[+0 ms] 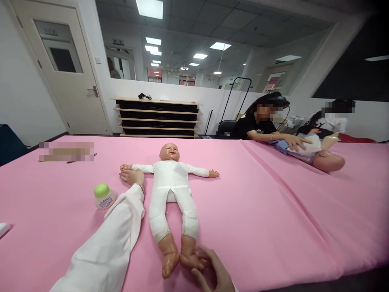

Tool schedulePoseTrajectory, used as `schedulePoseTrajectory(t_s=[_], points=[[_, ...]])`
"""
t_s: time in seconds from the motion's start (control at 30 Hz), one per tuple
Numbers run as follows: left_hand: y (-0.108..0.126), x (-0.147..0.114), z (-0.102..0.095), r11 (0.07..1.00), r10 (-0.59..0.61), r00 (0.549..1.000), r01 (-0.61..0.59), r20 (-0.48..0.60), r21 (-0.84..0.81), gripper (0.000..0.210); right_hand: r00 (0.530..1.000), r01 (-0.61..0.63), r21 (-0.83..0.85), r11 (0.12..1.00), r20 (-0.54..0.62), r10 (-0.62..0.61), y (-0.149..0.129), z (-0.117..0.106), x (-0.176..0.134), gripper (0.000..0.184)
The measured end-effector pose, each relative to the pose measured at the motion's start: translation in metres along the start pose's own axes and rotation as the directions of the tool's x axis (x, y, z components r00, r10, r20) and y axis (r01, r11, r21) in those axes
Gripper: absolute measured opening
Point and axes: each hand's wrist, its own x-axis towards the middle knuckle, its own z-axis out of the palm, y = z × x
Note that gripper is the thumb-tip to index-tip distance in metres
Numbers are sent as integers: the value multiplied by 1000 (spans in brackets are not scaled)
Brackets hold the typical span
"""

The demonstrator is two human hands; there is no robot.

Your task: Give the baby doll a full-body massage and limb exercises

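Observation:
A baby doll (172, 178) with a white cloth body lies on its back, arms spread and feet toward me. My left hand (132, 177) rests at the doll's wrist on the left side, fingers stretched out and pointing left. At the doll's right-side foot (190, 257), my right hand (214, 269) has its thumb and fingers around the toes. Some of its fingertips are blurred. Beside my left sleeve stands a clear jar with a green lid (103, 196).
A pink cloth (258, 227) covers the table, with raised folds on the right. Across it, a person in black (258, 125) has a hand on another doll (328, 161); another person sits behind. A white object (4, 229) lies at the left edge. Shelves (158, 117) stand behind.

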Motion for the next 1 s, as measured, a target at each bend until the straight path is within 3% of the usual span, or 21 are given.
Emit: schedulePoseTrajectory(t_s=[0.1,0.17,0.27,0.33,0.37,0.43,0.5,0.53,0.57,0.63,0.67,0.7,0.73,0.77,0.9,1.0], points=[[4,2,-16,999,40,996,-43,74,32,76,978,-208,192,959,69,198,2,-18,27,45],[6,-1,-33,988,128,974,-141,187,57,80,936,-350,233,907,114,332,3,-31,50,51],[9,-17,-70,946,288,883,-321,370,30,73,867,-492,225,841,209,452,4,-43,86,52],[11,-36,-101,909,369,756,-415,540,-40,58,838,-539,251,804,258,481,7,-45,109,45],[12,-47,-118,891,380,677,-451,630,-52,49,821,-565,290,772,291,491,10,-43,120,42],[14,-72,-150,839,416,478,-530,774,-123,37,787,-616,417,668,362,499,16,-35,144,37],[15,-94,-177,729,504,256,-639,825,-247,35,744,-668,535,518,448,496,24,-22,169,31],[16,-104,-187,642,564,137,-693,815,-328,35,705,-706,556,439,485,518,29,-15,181,29],[16,-112,-195,530,633,-12,-722,774,-444,35,680,-724,575,381,502,534,33,-7,192,27],[19,-123,-203,311,698,-286,-705,656,-637,36,667,-730,601,326,522,531,41,8,213,28],[20,-126,-205,223,703,-389,-674,595,-704,37,674,-723,613,320,522,522,44,16,223,29],[21,-130,-205,159,698,-458,-650,550,-743,36,682,-714,624,317,518,516,47,23,232,30],[22,-132,-204,114,700,-491,-640,519,-759,34,691,-702,641,310,509,514,50,30,240,31],[22,-134,-202,81,715,-495,-643,494,-761,30,698,-691,658,299,499,514,52,37,248,32],[15,-142,-197,-21,810,-433,-696,396,-718,14,728,-626,733,266,428,535,59,58,279,31],[7,-146,-196,-105,821,-439,-743,364,-661,15,757,-532,808,251,322,568,64,68,299,28]])
